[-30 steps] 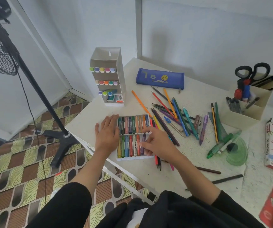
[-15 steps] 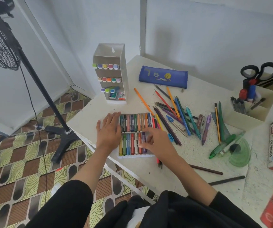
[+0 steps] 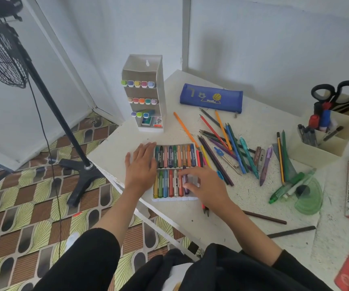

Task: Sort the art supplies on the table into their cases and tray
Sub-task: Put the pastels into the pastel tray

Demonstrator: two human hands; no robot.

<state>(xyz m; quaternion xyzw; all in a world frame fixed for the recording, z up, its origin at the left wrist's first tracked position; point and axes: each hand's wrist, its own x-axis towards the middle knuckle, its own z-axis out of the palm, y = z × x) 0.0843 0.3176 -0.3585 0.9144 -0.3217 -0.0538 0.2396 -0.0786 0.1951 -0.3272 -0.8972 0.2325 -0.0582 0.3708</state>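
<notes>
Steadying the white plastic crayon tray [image 3: 173, 199] at the white table's [image 3: 114, 153] near-left corner, the left hand [image 3: 141, 165] lay flat, fingers straight. The right hand [image 3: 206, 186] pinched a purple crayon [image 3: 185, 182] in the lower row. Slots beside it looked unfilled, and the loose coloured pencils [image 3: 222, 148] lay unsorted outside the blue zipped fabric pencil case [image 3: 211, 97].

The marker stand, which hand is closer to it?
Left. The left hand rests at the left end of the crayon tray, in front of the marker stand; the right hand pinches a purple crayon in the tray's near row, farther away.
</notes>
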